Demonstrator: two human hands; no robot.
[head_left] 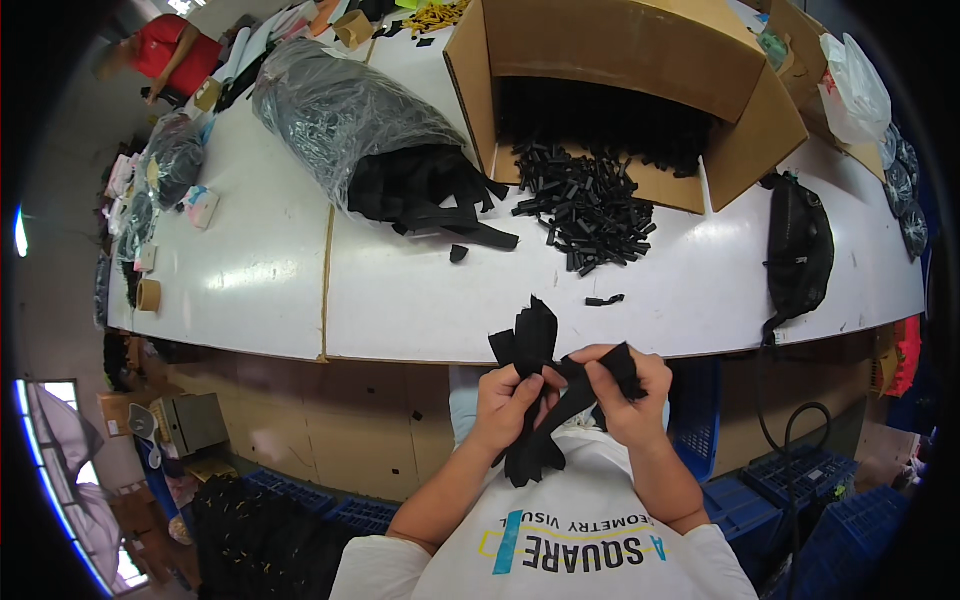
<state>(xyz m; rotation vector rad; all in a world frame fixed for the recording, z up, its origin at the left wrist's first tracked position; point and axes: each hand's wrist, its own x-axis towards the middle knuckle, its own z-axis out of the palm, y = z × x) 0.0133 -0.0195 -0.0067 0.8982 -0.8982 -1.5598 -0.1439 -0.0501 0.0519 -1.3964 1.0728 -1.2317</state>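
Note:
Just off the table's front edge, my left hand [508, 408] is closed round a bunch of black fabric strips [534, 335]. Their ends stick up above the fingers and hang below the hand. My right hand [635, 400] pinches more black strips [622, 372], and one strip runs slantwise between the two hands. Exactly what the fingertips cover is hidden. On the table ahead lies one small black plastic piece [603, 300]. Behind it, a heap of similar black pieces [585, 205] spills out of a cardboard box [620, 40] lying open toward me.
A clear plastic bag [340, 100] with black strips coming out of its mouth lies left of the box. A black pouch [800, 250] rests at the right of the white table [420, 310]. Blue crates [740, 510] stand below. A person in red [175, 50] is at far left.

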